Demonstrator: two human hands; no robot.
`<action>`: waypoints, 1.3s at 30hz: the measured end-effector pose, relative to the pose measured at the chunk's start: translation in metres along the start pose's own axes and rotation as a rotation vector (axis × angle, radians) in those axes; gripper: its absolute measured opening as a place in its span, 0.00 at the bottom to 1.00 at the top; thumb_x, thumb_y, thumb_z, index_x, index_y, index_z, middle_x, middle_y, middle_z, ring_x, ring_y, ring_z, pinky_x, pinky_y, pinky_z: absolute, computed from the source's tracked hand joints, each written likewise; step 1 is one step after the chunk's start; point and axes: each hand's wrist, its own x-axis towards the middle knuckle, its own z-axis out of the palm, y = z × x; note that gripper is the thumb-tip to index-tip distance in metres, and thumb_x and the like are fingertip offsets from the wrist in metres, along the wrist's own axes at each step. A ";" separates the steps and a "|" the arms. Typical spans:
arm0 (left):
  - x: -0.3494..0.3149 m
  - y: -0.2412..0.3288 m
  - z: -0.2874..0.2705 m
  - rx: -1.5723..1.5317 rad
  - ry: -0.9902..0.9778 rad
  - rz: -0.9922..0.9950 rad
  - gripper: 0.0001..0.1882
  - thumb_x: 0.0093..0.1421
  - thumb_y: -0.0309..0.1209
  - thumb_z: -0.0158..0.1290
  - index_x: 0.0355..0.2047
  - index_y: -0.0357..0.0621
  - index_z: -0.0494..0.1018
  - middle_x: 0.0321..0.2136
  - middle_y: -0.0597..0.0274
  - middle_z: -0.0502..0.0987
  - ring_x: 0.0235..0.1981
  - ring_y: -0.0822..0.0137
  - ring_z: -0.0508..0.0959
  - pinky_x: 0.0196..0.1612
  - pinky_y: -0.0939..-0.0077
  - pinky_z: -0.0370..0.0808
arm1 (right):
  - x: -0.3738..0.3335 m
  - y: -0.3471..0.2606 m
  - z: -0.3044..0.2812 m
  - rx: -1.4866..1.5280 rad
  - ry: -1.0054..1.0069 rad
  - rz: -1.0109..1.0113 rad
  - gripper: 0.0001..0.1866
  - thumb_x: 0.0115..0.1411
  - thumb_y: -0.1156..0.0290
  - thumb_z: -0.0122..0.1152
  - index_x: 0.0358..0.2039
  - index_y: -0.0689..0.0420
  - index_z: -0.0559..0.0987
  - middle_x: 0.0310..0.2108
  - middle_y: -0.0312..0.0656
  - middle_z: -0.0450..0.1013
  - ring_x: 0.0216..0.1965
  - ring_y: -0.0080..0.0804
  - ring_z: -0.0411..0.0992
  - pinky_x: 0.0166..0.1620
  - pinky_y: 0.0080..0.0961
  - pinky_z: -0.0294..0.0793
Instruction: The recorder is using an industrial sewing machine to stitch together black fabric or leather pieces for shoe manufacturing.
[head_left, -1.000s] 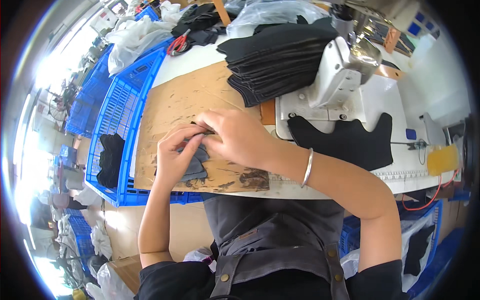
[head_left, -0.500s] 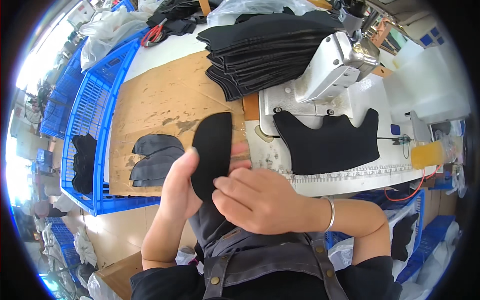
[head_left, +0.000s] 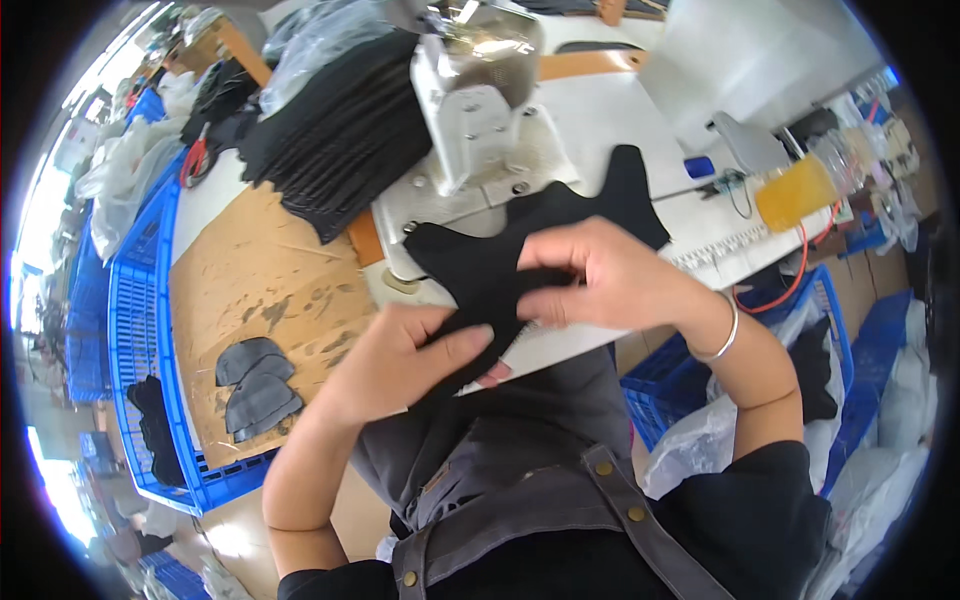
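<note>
On the machine's (head_left: 475, 125) near side, the left hand (head_left: 405, 362) pinches the curved piece (head_left: 452, 382); the right hand (head_left: 605, 275) curls over the panel (head_left: 490, 258), its grip unclear. Both hands have just shifted to the panel, apparently bringing 2 pieces together.

Left hand (head_left: 395, 362), thumb (head_left: 462, 347) outstretched, near right hand (head_left: 612, 277), fingers (head_left: 552, 245) half-curled.

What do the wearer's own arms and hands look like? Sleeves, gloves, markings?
The left hand and right hand are ungloved. A thin silver-coloured bangle circles the right wrist; the left shows none. Short black sleeves end above the elbows. No cables or markings show on either arm.
</note>
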 end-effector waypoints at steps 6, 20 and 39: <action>0.049 -0.011 0.009 0.354 0.232 0.134 0.18 0.57 0.38 0.61 0.23 0.32 0.73 0.16 0.64 0.75 0.18 0.81 0.65 0.22 0.78 0.66 | -0.024 0.013 -0.036 -0.012 0.180 0.137 0.13 0.57 0.69 0.66 0.27 0.62 0.70 0.21 0.31 0.69 0.24 0.15 0.73 0.24 0.15 0.72; 0.080 -0.016 0.043 0.781 0.421 0.221 0.25 0.49 0.42 0.66 0.18 0.34 0.66 0.12 0.53 0.62 0.15 0.65 0.56 0.20 0.70 0.60 | -0.027 0.034 -0.057 -0.501 0.142 0.212 0.23 0.49 0.65 0.71 0.20 0.62 0.62 0.15 0.37 0.57 0.20 0.17 0.60 0.24 0.23 0.61; 0.081 -0.014 0.044 0.891 0.419 0.187 0.26 0.48 0.51 0.64 0.31 0.38 0.76 0.21 0.50 0.78 0.26 0.49 0.79 0.30 0.62 0.75 | -0.024 0.038 -0.055 -0.502 0.162 0.183 0.29 0.47 0.66 0.72 0.18 0.59 0.54 0.17 0.36 0.45 0.21 0.22 0.46 0.22 0.26 0.50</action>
